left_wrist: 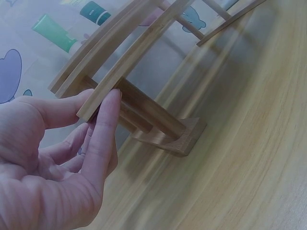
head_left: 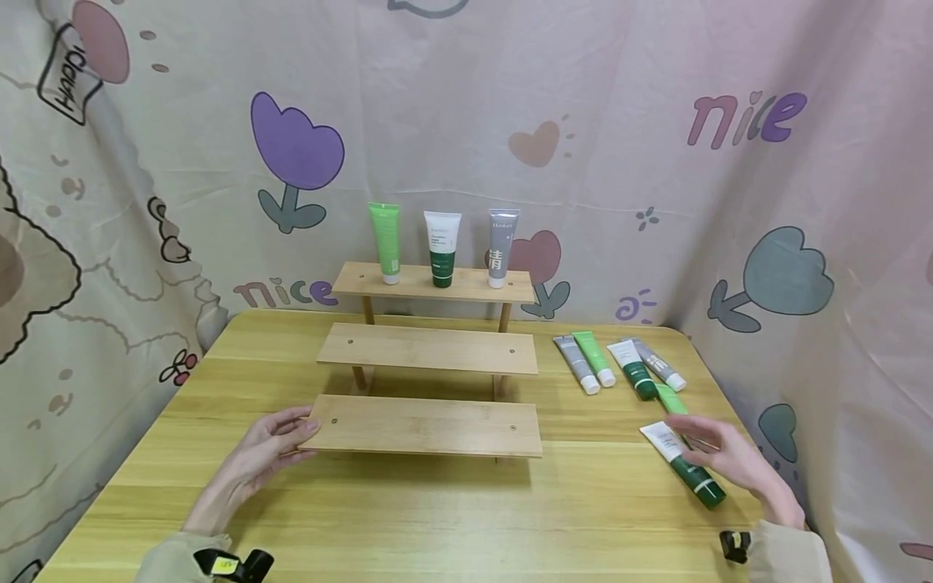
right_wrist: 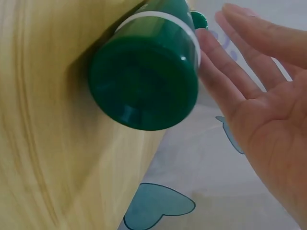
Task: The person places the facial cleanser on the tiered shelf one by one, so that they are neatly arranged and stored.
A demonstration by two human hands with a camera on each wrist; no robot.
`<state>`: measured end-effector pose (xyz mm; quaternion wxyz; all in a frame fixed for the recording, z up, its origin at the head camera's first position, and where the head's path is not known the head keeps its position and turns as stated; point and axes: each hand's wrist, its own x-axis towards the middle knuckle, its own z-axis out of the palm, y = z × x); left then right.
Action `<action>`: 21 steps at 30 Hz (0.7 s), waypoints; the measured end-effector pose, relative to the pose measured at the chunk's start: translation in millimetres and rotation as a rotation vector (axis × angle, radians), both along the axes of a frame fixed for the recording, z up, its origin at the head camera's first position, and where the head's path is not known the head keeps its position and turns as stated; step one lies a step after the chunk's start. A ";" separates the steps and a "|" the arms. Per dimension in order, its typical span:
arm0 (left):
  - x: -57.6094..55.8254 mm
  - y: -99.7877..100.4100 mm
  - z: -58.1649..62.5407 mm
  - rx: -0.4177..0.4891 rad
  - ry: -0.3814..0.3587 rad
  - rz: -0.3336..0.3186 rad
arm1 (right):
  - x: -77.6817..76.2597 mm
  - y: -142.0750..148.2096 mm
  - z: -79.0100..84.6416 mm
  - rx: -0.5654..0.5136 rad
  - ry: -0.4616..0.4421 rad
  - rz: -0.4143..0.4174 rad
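Note:
My left hand [head_left: 271, 445] pinches the left end of the lowest board of a three-step wooden display stand [head_left: 430, 425], thumb above and fingers beneath. On the top step stand a light green tube [head_left: 385, 239], a white-and-dark-green tube [head_left: 442, 251] and a grey tube [head_left: 503, 243], all cap down. At the right, my right hand [head_left: 729, 457] hovers with loosely spread fingers over another white-and-dark-green tube [head_left: 700, 479], lying on the table. Its dark green cap [right_wrist: 144, 84] fills the middle of the right wrist view. Part of a light green tube [head_left: 668, 397] shows behind that hand.
Beyond the right hand lie more tubes: a grey one [head_left: 577, 364], a light green one [head_left: 594, 358], a white-and-dark-green one [head_left: 632, 368] and another grey one [head_left: 659, 364]. A printed curtain [head_left: 612, 97] hangs behind and beside the wooden table [head_left: 408, 518].

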<state>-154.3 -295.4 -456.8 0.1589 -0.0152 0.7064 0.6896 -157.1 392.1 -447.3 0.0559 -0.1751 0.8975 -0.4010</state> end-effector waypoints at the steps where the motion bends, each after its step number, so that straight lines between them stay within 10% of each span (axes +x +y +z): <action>1: 0.0 -0.1 -0.1 -0.002 -0.001 0.000 | -0.5 1.1 -1.5 -0.013 -0.006 0.014; 10: 0.5 -0.7 -0.2 0.002 0.003 -0.006 | -3.8 9.2 -10.3 -0.173 -0.092 0.210; 21: 0.8 -0.3 0.6 -0.010 -0.003 -0.014 | -3.3 11.9 -15.7 -0.156 -0.126 0.224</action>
